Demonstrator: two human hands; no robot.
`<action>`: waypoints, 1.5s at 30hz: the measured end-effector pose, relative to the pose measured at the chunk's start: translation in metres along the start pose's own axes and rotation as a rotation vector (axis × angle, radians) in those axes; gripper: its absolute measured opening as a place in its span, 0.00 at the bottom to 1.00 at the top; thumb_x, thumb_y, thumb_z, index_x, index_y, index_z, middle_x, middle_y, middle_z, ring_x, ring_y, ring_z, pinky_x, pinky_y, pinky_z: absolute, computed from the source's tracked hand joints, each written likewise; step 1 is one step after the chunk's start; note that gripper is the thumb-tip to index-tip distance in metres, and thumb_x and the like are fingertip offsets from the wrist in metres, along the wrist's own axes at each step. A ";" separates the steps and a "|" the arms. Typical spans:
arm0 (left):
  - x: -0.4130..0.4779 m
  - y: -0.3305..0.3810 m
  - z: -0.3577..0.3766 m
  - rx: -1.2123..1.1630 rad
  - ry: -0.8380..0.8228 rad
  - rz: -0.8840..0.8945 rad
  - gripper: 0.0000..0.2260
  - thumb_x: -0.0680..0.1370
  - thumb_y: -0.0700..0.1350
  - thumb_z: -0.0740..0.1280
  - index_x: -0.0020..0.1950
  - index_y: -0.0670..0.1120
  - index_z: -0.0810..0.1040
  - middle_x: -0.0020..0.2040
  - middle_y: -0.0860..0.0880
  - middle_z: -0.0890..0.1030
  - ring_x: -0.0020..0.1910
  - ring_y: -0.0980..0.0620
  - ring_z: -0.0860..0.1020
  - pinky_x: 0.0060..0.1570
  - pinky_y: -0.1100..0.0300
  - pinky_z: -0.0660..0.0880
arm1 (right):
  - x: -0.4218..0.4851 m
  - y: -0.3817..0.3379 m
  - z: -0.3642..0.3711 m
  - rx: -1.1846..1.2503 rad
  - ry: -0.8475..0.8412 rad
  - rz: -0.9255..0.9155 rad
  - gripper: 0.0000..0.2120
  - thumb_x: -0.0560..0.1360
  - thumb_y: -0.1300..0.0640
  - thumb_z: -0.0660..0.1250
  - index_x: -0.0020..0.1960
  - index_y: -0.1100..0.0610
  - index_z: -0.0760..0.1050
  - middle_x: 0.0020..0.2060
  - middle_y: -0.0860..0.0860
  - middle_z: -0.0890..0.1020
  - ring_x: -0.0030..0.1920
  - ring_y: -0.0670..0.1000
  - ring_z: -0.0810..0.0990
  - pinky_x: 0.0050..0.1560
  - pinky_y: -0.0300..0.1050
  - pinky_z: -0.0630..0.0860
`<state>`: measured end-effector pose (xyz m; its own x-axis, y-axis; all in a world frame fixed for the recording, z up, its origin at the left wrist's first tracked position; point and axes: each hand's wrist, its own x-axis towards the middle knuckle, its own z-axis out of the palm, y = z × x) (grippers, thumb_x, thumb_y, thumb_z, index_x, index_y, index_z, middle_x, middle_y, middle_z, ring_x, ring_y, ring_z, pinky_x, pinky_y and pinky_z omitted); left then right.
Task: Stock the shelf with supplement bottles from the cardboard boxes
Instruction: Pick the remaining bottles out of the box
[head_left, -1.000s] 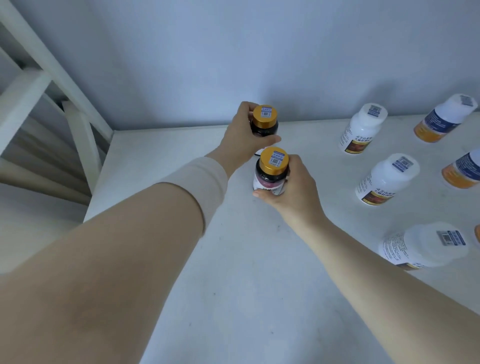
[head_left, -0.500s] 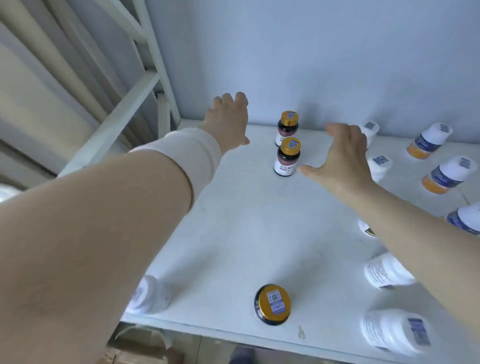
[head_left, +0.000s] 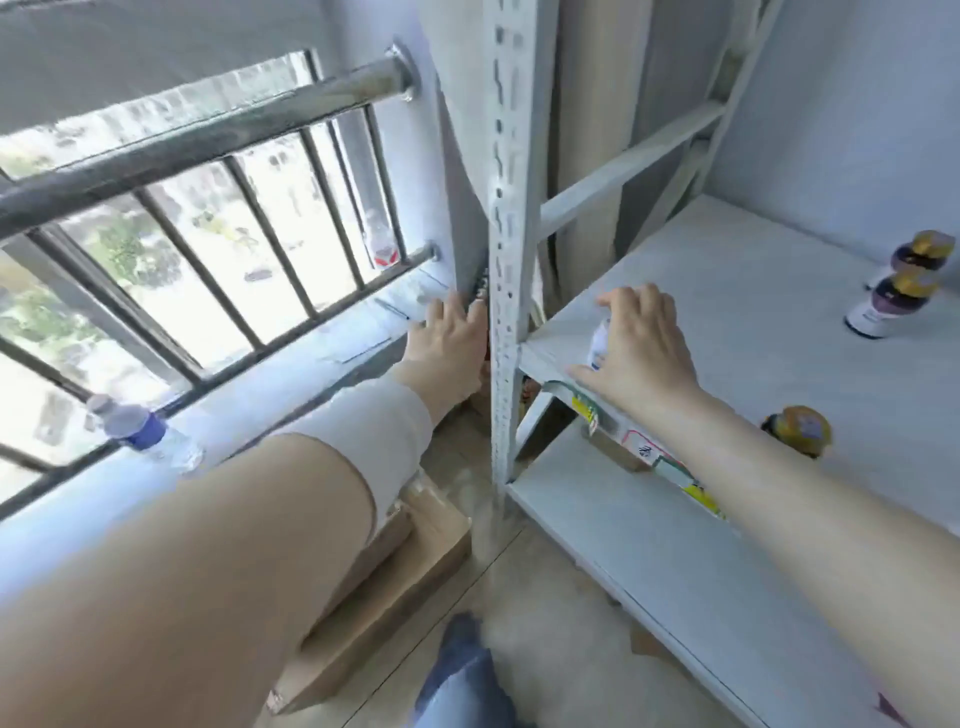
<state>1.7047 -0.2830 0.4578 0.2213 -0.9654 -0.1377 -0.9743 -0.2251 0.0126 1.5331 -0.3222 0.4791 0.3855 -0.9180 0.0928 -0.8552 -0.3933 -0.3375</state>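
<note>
**Bottles on the shelf, hands at its left end**

Two dark bottles with gold caps (head_left: 901, 283) stand upright, one right behind the other, near the back of the shelf board (head_left: 727, 322), toward its right side in view. A third gold-capped bottle (head_left: 797, 430) sits close to the front edge of the same board, partly hidden by the right forearm. At the board's front left corner a white bottle (head_left: 598, 343) shows under the right hand (head_left: 641, 351); the fingers are spread over it with the palm down, but motion blur makes it impossible to tell whether they grip it or only hover above.

The left hand (head_left: 451, 338) is out past the shelf's left upright post (head_left: 506, 249), fingers extended and loosely apart, holding nothing. A pale sleeve cuff (head_left: 374, 447) covers that forearm.

Below the forearm, a cardboard box (head_left: 395, 566) lies on the floor beside the post. A lower shelf board (head_left: 649, 561) runs beneath the upper one. A water bottle (head_left: 143, 431) lies on the window sill by the railing (head_left: 197, 135).
</note>
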 end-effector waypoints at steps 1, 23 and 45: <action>-0.014 -0.025 0.011 -0.012 -0.012 -0.060 0.27 0.74 0.44 0.69 0.68 0.42 0.61 0.66 0.41 0.64 0.67 0.40 0.63 0.59 0.46 0.69 | -0.003 -0.020 0.016 -0.004 -0.039 -0.040 0.32 0.68 0.50 0.72 0.66 0.59 0.63 0.63 0.57 0.66 0.66 0.58 0.63 0.64 0.48 0.64; -0.110 -0.280 0.322 -0.441 -0.523 -0.691 0.21 0.71 0.46 0.70 0.60 0.42 0.70 0.55 0.43 0.72 0.56 0.43 0.72 0.53 0.54 0.70 | -0.016 -0.221 0.390 -0.245 -0.787 -0.162 0.24 0.72 0.49 0.68 0.63 0.55 0.65 0.61 0.52 0.69 0.65 0.53 0.67 0.61 0.44 0.68; 0.014 -0.310 0.575 -0.759 -0.685 -0.485 0.32 0.69 0.62 0.70 0.64 0.45 0.70 0.59 0.44 0.77 0.63 0.45 0.65 0.59 0.54 0.64 | 0.018 -0.134 0.664 -0.185 -1.095 0.165 0.27 0.73 0.60 0.69 0.66 0.63 0.60 0.64 0.62 0.68 0.64 0.62 0.70 0.61 0.52 0.69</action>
<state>1.9845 -0.1510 -0.1179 0.2714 -0.5320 -0.8021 -0.4626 -0.8029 0.3760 1.8842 -0.2528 -0.0958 0.2813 -0.4557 -0.8445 -0.9272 -0.3559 -0.1168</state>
